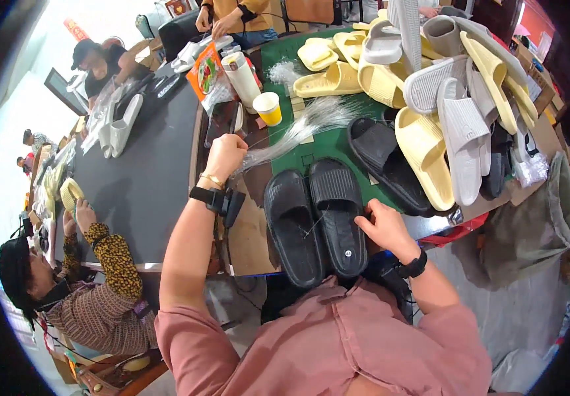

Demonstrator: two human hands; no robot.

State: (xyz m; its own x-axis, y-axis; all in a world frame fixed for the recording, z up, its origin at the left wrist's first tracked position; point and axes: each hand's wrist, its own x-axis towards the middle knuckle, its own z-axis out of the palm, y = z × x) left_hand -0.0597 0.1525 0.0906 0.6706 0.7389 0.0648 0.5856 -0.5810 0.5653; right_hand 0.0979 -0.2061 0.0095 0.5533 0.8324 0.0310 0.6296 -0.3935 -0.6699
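A pair of black slide sandals (314,218) lies side by side at the near table edge, soles up. My right hand (384,224) rests on the right sandal's outer edge, fingers closed on it. My left hand (225,155) is raised further out over the table, fingers pinched shut on the near end of a bundle of thin clear plastic strands (298,129) that fans out over the green mat (324,148). A black band sits on each wrist.
A heap of yellow, grey and white sandals (430,86) fills the right of the table, with another black sandal (384,165) beside it. A yellow cup (269,107), white bottle (240,76) and snack bag (204,71) stand behind. Other people work at the left and far side.
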